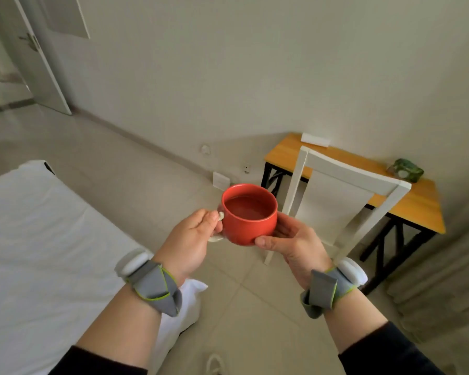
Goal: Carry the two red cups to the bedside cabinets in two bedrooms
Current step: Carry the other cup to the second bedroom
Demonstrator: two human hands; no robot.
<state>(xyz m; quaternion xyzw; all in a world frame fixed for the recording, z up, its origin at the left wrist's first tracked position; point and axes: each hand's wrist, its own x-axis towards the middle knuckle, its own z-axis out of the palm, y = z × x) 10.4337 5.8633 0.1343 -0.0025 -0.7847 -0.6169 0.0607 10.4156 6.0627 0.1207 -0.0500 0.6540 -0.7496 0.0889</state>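
While both hands are on it, the red cup (249, 214) sits at the centre of the frame, upright, its mouth facing up toward me and its vertical axis close to plumb. I see liquid inside, reaching well up the wall, so tilt is what I watch most.

My left hand (192, 236) comes in from the lower left and closes on the pale handle (219, 218), which points toward the left of the frame; the fingers are curled around it, thumb on top. My right hand (293, 240) comes from the lower right and cups the body low on its right side, thumb pressed against the lower front of the wall, the other fingers hidden behind the cup. Both hands are gripping, and neither is nearer than the other: the cup lies between them.

I see only this one cup, and no bedside cabinet shows. A white bed (38, 239) fills the lower left, a white chair (347, 190) and an orange-topped desk (417, 209) stand at the right, and an open door (42, 63) is in the upper left.

I judge the carry is mid-way. The next move turns on keeping the rim level as I walk.
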